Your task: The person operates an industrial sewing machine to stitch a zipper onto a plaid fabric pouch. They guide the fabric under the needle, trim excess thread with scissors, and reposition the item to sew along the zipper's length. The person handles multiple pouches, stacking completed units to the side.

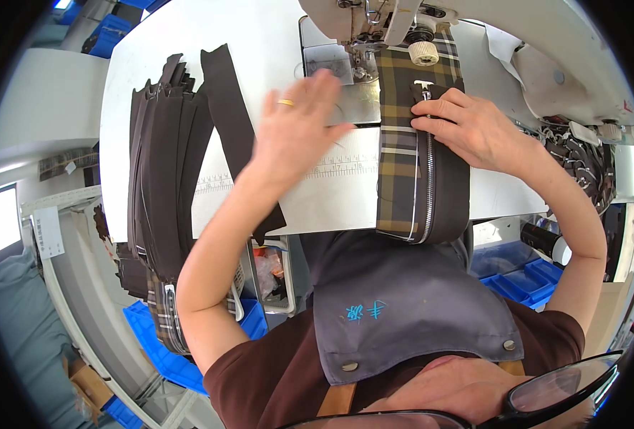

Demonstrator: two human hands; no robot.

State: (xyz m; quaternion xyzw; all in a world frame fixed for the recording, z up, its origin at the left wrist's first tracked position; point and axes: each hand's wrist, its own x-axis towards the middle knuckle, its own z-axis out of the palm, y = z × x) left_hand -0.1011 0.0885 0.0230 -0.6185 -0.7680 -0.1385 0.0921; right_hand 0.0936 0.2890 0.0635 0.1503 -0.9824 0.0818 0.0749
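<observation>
My left hand (295,129), smeared by motion, is over the white table left of the needle area, its fingers stretched out and nothing seen in them. A ring shows on one finger. My right hand (478,132) has its bent fingers closed on the upper part of a dark brown zipper strip (449,193); its thumb is hidden. The strip has a metal zipper (429,186) and lies over a brown plaid fabric panel (397,182). The panel runs up beside the presser foot of the sewing machine (363,61) and hangs over the table's front edge.
A stack of dark fabric strips (161,157) lies at the left, with one loose strip (227,107) beside it. A printed ruler (338,168) crosses the table. Blue bins (521,282) stand below. Dark zippered pieces (578,161) are piled at the right.
</observation>
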